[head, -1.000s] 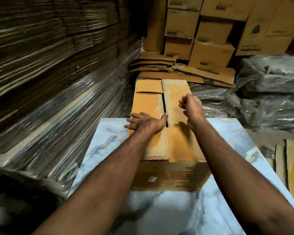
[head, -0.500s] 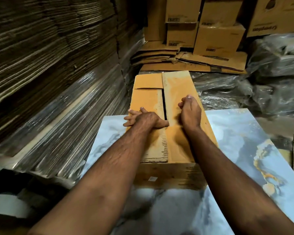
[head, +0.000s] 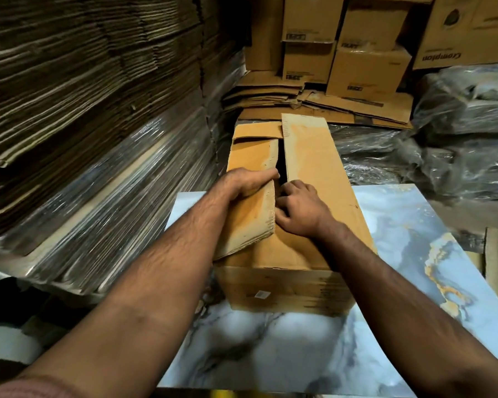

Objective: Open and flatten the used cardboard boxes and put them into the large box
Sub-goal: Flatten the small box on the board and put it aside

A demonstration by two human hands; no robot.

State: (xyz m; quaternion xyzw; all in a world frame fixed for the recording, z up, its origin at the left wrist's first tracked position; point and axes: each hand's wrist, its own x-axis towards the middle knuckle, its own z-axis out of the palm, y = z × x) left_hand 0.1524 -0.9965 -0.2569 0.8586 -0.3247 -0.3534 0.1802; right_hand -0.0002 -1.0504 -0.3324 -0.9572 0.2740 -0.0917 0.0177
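A long brown cardboard box (head: 314,168) lies on a marbled table top (head: 270,340), its length running away from me. Two top flaps meet along a dark middle gap. My left hand (head: 247,179) grips the inner edge of the left flap (head: 250,222), which is lifted and bent upward. On the right flap, beside the gap, my right hand (head: 298,208) rests with its fingers curled at the flap's edge. A small end flap (head: 256,130) sits at the far left end.
Tall stacks of flattened cardboard, partly in clear plastic wrap (head: 84,168), fill the left side. Closed boxes (head: 368,67) and flat cardboard sheets (head: 314,101) stand behind. Bundles in plastic (head: 457,133) lie at the right.
My left hand has gone from pressing flat on the left flap to gripping its edge and lifting it. My right hand slid left to the gap.
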